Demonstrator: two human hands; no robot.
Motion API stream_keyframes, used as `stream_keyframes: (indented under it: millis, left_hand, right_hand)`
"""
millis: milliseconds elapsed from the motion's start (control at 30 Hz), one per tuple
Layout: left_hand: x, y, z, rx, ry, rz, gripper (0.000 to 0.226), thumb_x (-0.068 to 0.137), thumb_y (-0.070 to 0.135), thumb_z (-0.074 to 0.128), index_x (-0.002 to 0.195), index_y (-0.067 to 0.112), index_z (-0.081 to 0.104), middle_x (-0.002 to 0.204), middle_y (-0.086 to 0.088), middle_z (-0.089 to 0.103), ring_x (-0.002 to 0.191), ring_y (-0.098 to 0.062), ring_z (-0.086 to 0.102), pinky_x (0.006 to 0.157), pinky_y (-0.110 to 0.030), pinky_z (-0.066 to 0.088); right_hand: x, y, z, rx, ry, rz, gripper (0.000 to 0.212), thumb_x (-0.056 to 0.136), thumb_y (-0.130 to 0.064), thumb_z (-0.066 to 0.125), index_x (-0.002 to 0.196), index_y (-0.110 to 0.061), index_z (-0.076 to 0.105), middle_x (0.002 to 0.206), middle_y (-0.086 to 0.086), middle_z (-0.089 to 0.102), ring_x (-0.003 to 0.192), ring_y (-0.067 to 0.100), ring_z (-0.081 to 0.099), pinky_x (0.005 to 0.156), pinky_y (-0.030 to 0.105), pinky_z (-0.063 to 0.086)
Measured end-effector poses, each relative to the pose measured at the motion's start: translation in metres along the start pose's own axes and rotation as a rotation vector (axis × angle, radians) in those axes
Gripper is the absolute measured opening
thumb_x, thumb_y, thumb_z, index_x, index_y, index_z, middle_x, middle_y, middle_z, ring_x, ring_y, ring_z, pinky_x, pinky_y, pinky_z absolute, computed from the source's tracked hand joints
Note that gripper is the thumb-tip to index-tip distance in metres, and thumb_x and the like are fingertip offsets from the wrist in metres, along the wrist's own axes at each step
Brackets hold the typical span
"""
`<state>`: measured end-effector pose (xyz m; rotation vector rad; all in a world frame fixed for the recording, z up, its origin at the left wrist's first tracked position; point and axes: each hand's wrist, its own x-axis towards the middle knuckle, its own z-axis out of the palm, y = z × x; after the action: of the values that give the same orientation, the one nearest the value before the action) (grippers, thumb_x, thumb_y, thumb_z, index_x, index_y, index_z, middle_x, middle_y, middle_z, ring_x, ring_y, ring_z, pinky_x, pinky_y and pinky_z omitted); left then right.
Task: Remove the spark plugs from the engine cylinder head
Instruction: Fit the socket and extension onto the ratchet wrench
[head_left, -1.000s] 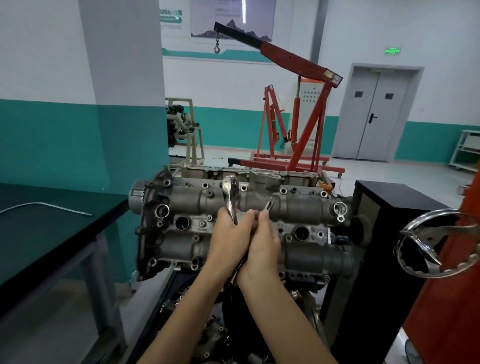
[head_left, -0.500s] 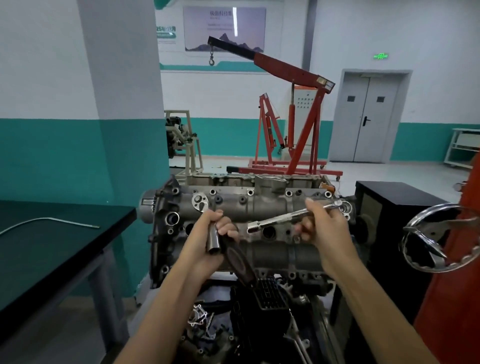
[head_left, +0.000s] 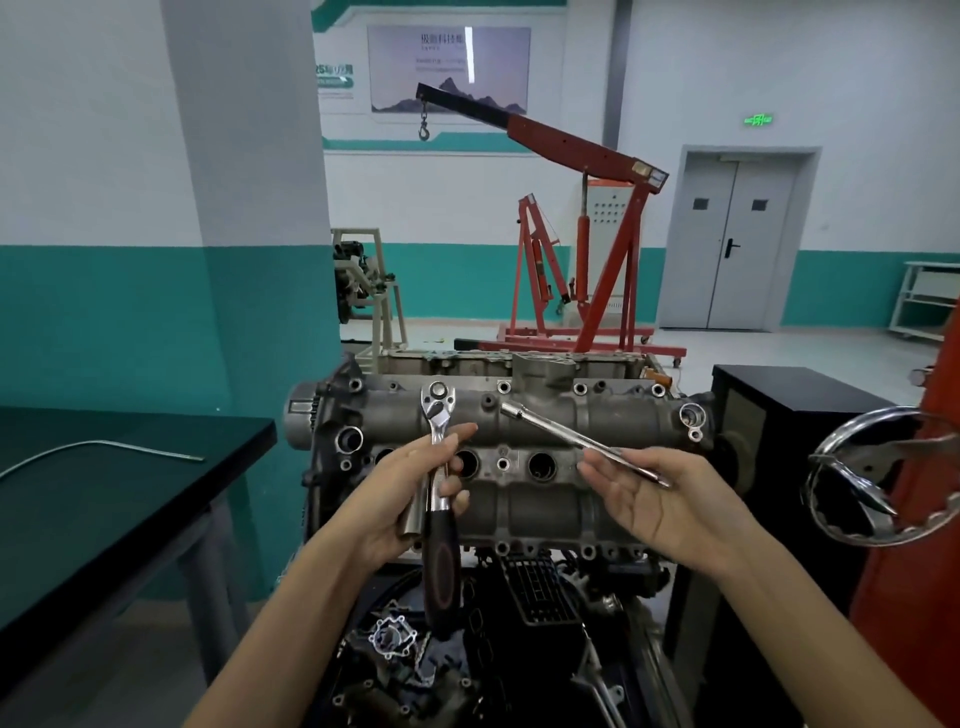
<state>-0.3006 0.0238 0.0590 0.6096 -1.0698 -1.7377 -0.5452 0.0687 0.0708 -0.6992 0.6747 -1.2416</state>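
The grey engine cylinder head (head_left: 623, 415) stands on its stand in the middle of the head view, with dark round spark plug wells (head_left: 540, 465) in a row across its face. My left hand (head_left: 400, 483) grips a ratchet wrench (head_left: 441, 561) with a black handle, its chrome head pointing up, and a silver socket (head_left: 413, 514) lies in the same palm. My right hand (head_left: 670, 509), palm up, pinches the thin end of a long extension bar (head_left: 561, 434) that slants up to the left across the head. Both hands hover in front of the head without touching it.
A black table (head_left: 130, 483) with a bent metal rod (head_left: 104, 446) stands at the left. At the right are a black cabinet (head_left: 769, 405) and a chrome handwheel (head_left: 883, 478). A red engine crane (head_left: 587, 249) stands behind. Loose engine parts (head_left: 395, 639) lie below the head.
My hands separated from the middle of the head. The ratchet now stands upright in my left hand. My right hand dropped lower and turned palm up, and the bar swung to point up-left.
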Motion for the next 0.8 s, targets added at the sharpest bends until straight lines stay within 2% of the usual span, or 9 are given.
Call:
stream_keyframes:
  millis: [167,300,400,500,567,633,667,733,800]
  left_hand:
    - [-0.001,0.001,0.008,0.26,0.1,0.162,0.033,0.078,0.016,0.065,0.11,0.01,0.065,0.057,-0.003,0.052,0.048,-0.011,0.054,0.056,-0.025,0.053]
    - [-0.002,0.001,0.013,0.338,0.124,0.257,0.02,0.089,0.012,0.058,0.109,0.01,0.061,0.059,-0.004,0.054,0.051,-0.016,0.059,0.057,-0.028,0.054]
    - [-0.001,0.002,0.014,0.333,0.134,0.29,0.015,0.092,0.011,0.054,0.104,0.003,0.049,0.06,-0.007,0.058,0.05,-0.019,0.061,0.053,-0.03,0.054]
    - [-0.002,0.004,0.012,0.367,0.133,0.289,0.012,0.095,0.013,0.051,0.1,0.005,0.045,0.071,-0.011,0.066,0.048,-0.018,0.058,0.051,-0.029,0.052]
    - [-0.002,0.005,0.01,0.373,0.107,0.274,0.01,0.095,0.013,0.05,0.103,0.006,0.05,0.084,-0.012,0.07,0.053,-0.017,0.06,0.052,-0.028,0.052]
    - [-0.001,0.004,0.007,0.356,0.105,0.261,0.013,0.095,0.012,0.05,0.105,0.007,0.057,0.09,-0.013,0.068,0.066,-0.018,0.065,0.057,-0.03,0.055]
    - [-0.001,0.003,0.005,0.361,0.113,0.257,0.013,0.094,0.012,0.051,0.104,0.007,0.059,0.088,-0.014,0.063,0.072,-0.02,0.066,0.061,-0.032,0.056]
    - [0.0,0.002,0.003,0.409,0.12,0.273,0.012,0.094,0.012,0.052,0.098,0.003,0.059,0.081,-0.014,0.056,0.076,-0.025,0.067,0.067,-0.035,0.057]
    - [0.0,0.001,0.004,0.426,0.114,0.309,0.013,0.094,0.01,0.051,0.092,-0.002,0.057,0.074,-0.013,0.056,0.075,-0.024,0.067,0.069,-0.034,0.057]
  right_hand:
    - [-0.002,0.003,0.0,-0.038,-0.084,0.015,0.033,0.067,-0.001,0.059,0.096,0.01,0.068,0.096,0.021,0.068,0.072,0.022,0.069,0.053,0.022,0.055]
    - [0.001,0.004,0.0,-0.022,-0.123,0.046,0.035,0.071,0.004,0.054,0.104,0.012,0.063,0.098,0.024,0.067,0.074,0.024,0.07,0.055,0.024,0.056]
    - [0.001,0.009,0.002,0.022,-0.199,0.082,0.035,0.072,0.005,0.053,0.104,0.012,0.064,0.099,0.021,0.067,0.075,0.021,0.069,0.059,0.024,0.057]
    - [0.005,0.016,0.004,0.116,-0.275,0.105,0.044,0.06,0.013,0.068,0.104,0.011,0.064,0.093,0.018,0.065,0.061,0.017,0.063,0.052,0.023,0.053]
    - [0.009,0.018,0.007,0.108,-0.277,0.115,0.032,0.062,0.007,0.065,0.094,0.005,0.063,0.075,0.01,0.059,0.046,0.009,0.048,0.04,0.017,0.039]
    - [0.014,0.018,0.01,-0.023,-0.245,0.124,0.007,0.08,-0.009,0.049,0.087,-0.008,0.049,0.057,-0.001,0.044,0.036,0.004,0.033,0.034,0.013,0.025]
    - [0.015,0.019,0.012,-0.091,-0.231,0.129,0.008,0.087,-0.018,0.046,0.087,-0.01,0.046,0.052,-0.004,0.037,0.034,0.002,0.027,0.033,0.013,0.021]
    - [0.017,0.023,0.011,-0.229,-0.194,0.1,0.021,0.089,-0.031,0.047,0.093,-0.012,0.052,0.048,-0.007,0.028,0.032,0.001,0.021,0.03,0.012,0.019]
    - [0.018,0.027,0.012,-0.316,-0.177,0.035,0.027,0.09,-0.031,0.046,0.103,-0.01,0.057,0.047,-0.005,0.031,0.033,0.002,0.023,0.03,0.013,0.021]
